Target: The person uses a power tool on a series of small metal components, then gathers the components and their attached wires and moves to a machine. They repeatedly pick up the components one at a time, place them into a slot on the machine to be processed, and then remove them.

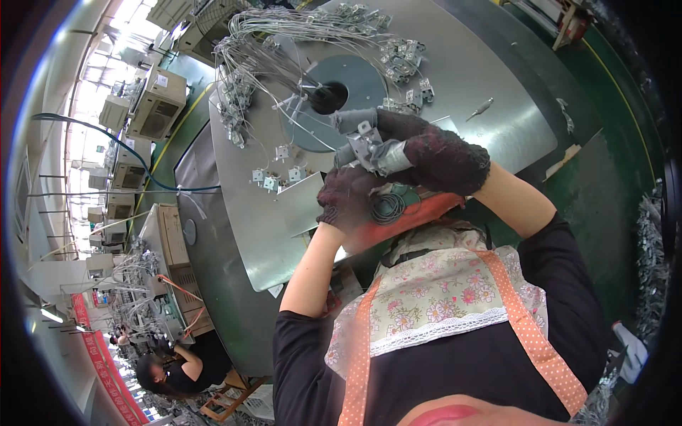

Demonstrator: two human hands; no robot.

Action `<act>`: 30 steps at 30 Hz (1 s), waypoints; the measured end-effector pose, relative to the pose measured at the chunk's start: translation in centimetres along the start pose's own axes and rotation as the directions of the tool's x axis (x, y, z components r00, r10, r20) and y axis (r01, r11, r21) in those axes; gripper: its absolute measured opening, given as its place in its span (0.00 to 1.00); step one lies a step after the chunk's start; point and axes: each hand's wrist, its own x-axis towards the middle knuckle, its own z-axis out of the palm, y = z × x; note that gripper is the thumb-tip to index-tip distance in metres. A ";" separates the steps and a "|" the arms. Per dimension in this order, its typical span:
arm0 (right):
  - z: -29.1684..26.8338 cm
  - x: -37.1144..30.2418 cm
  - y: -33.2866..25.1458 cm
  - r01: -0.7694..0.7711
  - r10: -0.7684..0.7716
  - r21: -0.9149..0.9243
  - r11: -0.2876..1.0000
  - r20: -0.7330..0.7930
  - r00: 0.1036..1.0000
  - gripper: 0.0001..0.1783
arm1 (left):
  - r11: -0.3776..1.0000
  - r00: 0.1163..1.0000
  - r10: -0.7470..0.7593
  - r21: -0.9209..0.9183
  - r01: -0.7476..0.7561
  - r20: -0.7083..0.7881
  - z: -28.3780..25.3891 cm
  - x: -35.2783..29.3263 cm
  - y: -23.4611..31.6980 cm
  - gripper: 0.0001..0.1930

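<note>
Above the steel worktop (249, 227), near a bundle of wires (284, 28), the taped fingers of the right hand (444, 160) grasp a small metal piece (366, 142); those of the left hand (349, 193) curl just beneath — grip unclear. Positioning seems underway — the next move calls for steadiness.

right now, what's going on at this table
A person in dark knitted gloves has a small silvery metal part in the right hand, above a polished metal table. The left hand is close by it, its exact grip hard to make out. Beyond the hands, a bundle of thin grey cables lies on the table, and several small, pale, boxy pieces sit to the left. A co-worker in black is in the background.
</note>
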 end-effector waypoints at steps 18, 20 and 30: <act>-0.3 -0.2 1.2 0.062 -0.061 0.003 0.998 -0.141 0.988 0.35 | 0.992 0.996 0.047 -0.111 -0.055 -0.072 0.1 1.3 0.5 0.22; -0.5 -0.3 1.1 0.035 -0.032 0.017 0.999 -0.148 0.988 0.35 | 0.997 0.995 -0.012 -0.077 0.005 -0.097 0.0 1.4 1.0 0.21; -2.8 -2.9 0.8 0.049 0.020 0.202 0.978 -0.324 0.946 0.33 | 0.794 0.934 -0.323 -0.492 0.356 0.152 -2.7 2.0 0.5 0.29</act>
